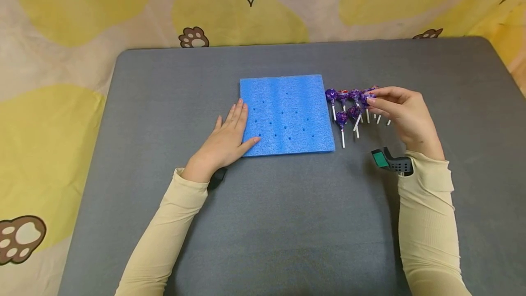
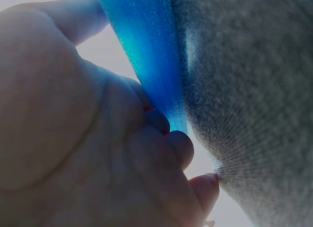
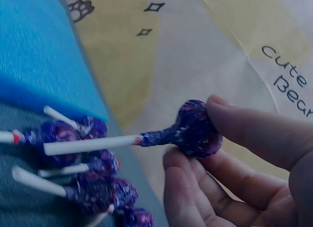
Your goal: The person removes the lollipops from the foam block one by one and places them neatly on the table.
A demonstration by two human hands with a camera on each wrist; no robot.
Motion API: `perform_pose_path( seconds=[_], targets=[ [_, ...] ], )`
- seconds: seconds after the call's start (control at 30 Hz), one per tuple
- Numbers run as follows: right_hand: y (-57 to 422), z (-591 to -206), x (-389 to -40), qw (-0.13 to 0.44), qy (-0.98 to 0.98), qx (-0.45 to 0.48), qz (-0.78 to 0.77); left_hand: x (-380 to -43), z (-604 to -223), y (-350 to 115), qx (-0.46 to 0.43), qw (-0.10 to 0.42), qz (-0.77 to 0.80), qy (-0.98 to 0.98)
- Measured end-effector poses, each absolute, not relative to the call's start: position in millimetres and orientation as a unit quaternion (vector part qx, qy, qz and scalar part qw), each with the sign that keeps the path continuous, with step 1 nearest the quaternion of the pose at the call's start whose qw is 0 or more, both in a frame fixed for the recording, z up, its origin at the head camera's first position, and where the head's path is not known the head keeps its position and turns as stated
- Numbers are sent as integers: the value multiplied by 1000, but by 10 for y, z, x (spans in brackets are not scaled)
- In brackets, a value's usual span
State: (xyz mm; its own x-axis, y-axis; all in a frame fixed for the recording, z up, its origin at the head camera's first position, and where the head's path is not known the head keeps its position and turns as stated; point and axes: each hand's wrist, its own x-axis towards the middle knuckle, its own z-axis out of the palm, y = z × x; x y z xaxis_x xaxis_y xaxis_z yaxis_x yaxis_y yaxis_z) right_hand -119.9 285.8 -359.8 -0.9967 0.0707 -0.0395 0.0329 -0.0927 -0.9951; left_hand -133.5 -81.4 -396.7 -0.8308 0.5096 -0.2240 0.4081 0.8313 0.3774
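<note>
A square blue foam board (image 1: 283, 104) dotted with small holes lies on the table. My left hand (image 1: 225, 140) rests on its left edge, fingers straight and thumb over the near corner; the left wrist view shows the fingertips along the board's blue side (image 2: 151, 51). Between thumb and fingers, my right hand (image 1: 407, 111) pinches a purple-wrapped lollipop (image 3: 193, 129) by its round head, its white stick pointing away from the palm. Beneath it, several more purple lollipops (image 1: 341, 120) lie beside the board's right edge, some partly hidden by the right hand.
The grey table (image 1: 287, 223) has rounded far corners. Behind it and to the left hangs a cream and yellow cloth (image 1: 255, 17) printed with paws and stars. A dark device with a green patch (image 1: 381, 159) sits at the right wrist.
</note>
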Motion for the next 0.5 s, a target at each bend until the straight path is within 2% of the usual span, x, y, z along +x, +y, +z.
perform_pose_path(
  seconds=[0.17,0.5],
  targets=[
    [2991,-3610,-1183,-21,-691,-55,720,-1335,-3965,-814,244,160,159,943],
    [3176,-3761,-1201,-48,-768,-95,631,-1332,-3972,-808,242,158,159,944]
  ],
)
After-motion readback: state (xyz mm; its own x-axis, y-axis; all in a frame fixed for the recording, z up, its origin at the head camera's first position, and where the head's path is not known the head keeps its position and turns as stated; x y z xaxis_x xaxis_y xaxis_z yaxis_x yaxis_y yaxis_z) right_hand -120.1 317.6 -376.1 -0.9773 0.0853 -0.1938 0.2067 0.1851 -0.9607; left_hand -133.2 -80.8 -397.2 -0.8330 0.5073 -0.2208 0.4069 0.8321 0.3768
